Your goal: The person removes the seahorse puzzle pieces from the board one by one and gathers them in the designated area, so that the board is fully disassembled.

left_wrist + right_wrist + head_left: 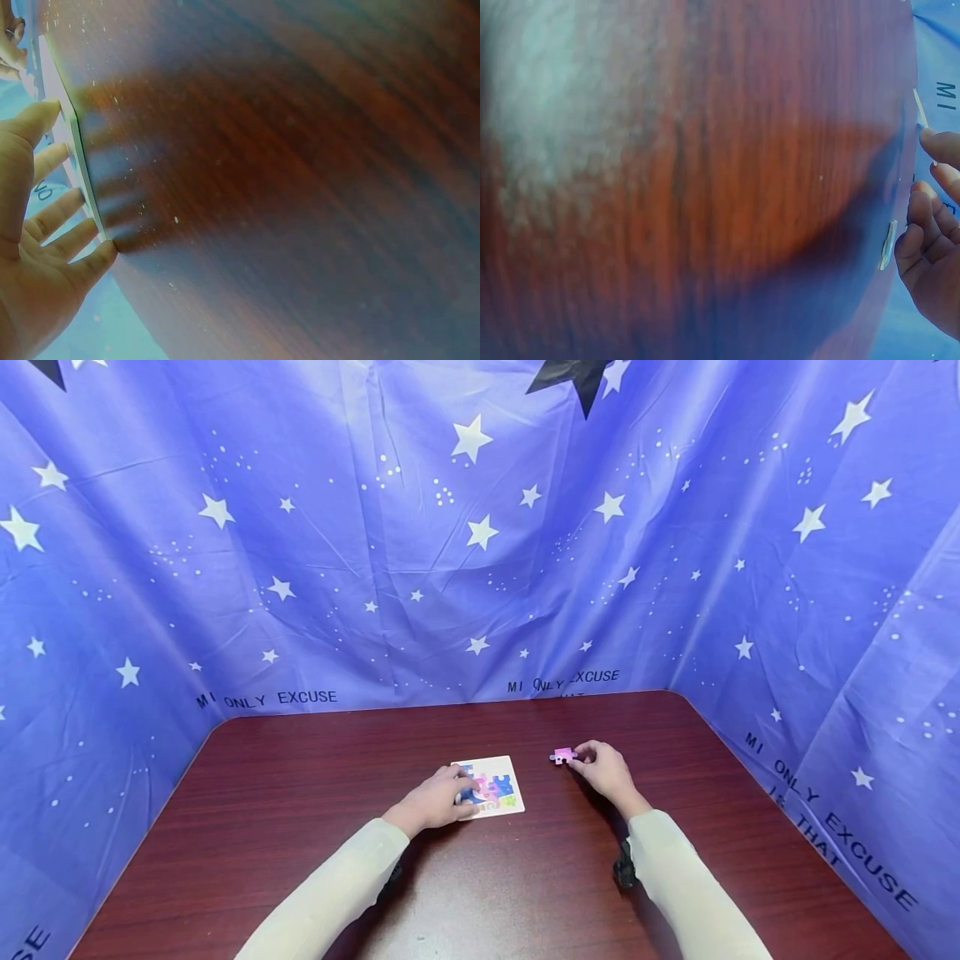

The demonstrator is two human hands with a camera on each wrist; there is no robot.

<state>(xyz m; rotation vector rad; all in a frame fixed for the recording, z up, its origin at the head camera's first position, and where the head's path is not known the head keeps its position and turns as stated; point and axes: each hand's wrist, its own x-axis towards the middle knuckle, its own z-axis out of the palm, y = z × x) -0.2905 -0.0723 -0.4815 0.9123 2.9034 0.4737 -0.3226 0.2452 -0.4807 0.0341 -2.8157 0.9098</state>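
A square puzzle board [517, 789] with a pale rim lies on the table, partly filled with pink, blue and green pieces. My left hand [438, 799] rests on its left side, fingers spread, covering part of the picture. In the left wrist view those fingertips [79, 196] touch the board's edge [86, 169]. To the right of the board, my right hand [606, 771] pinches a pink puzzle piece [564, 755] between thumb and fingers. The right wrist view catches this piece edge-on, as a thin pale strip [920, 109].
The dark red wooden table [300, 777] has rounded far corners. Below my right hand, the right wrist view has a small pale stack [887, 246], perhaps more pieces. Blue star-printed cloth [420, 527] hangs behind the table and along both sides.
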